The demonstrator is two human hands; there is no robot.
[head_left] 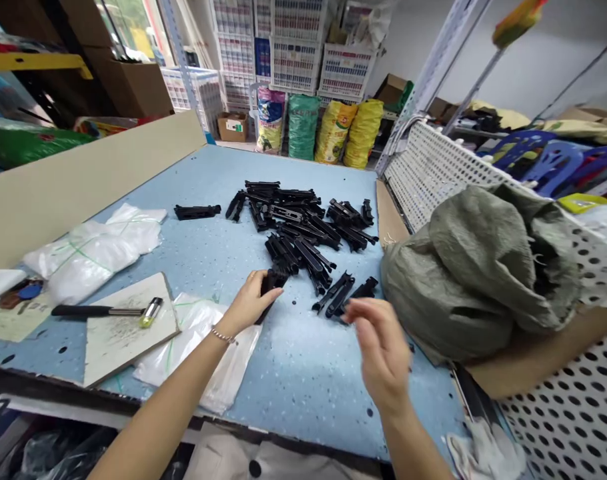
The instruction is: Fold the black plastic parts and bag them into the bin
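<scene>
My left hand point(251, 303) is closed around black slotted parts point(276, 283), just in front of the pile; how many it holds is hidden. My right hand point(381, 347) hovers over the front right of the table, slightly blurred. Its fingers are loosely curled, with nothing visible in them. Just beyond its fingertips lie a few loose black parts point(339, 293). A heap of long, narrow black parts point(303, 227) spreads over the middle of the blue table point(303, 373). One black part point(197, 212) lies by itself to the left of the heap.
A hammer point(108, 311) rests on a pale board point(128, 340) at left. Clear plastic bags point(198, 333) lie partly under the board, and another bag bundle point(98, 247) lies behind. A grey-green sack point(463, 273) stands at right against a perforated white panel point(448, 173). A glove point(486, 453) lies front right.
</scene>
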